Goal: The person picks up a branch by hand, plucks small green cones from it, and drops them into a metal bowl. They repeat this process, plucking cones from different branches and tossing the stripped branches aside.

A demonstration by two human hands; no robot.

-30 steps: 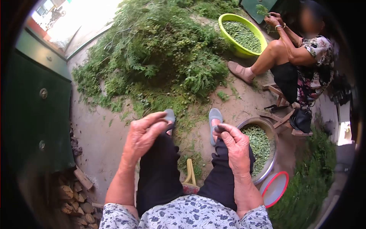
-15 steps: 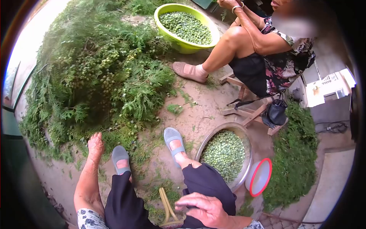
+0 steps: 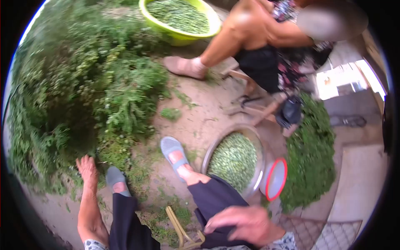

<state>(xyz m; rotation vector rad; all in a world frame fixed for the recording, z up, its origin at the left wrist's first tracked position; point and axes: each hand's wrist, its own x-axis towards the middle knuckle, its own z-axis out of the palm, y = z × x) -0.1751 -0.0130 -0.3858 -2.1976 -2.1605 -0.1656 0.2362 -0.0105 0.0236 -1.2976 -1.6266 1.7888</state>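
My left hand (image 3: 87, 168) reaches to the lower edge of a large heap of cut green branches (image 3: 129, 89), fingers spread and nothing visible in them. The branches look like a feathery evergreen, with clusters of small round green cones among the foliage. Over my dark-trousered knee hovers my right hand (image 3: 243, 225), blurred, its fingers loosely bent and apart, with nothing seen in it. Just beyond that knee, a wide metal basin (image 3: 205, 163) holds many small green cones.
Opposite me a person (image 3: 246, 31) sits on a wooden stool (image 3: 268, 110), near a yellow-green tub (image 3: 214, 25) of green cones. A red-rimmed white container (image 3: 276, 179) stands by the metal basin. More greenery (image 3: 310, 166) lies at right. A tan frame leg (image 3: 177, 225) shows between my legs.
The view has shifted, so most things appear further left and the tub higher. My left hand stays at the heap's edge, its fingers more spread. My right hand has moved slightly right.
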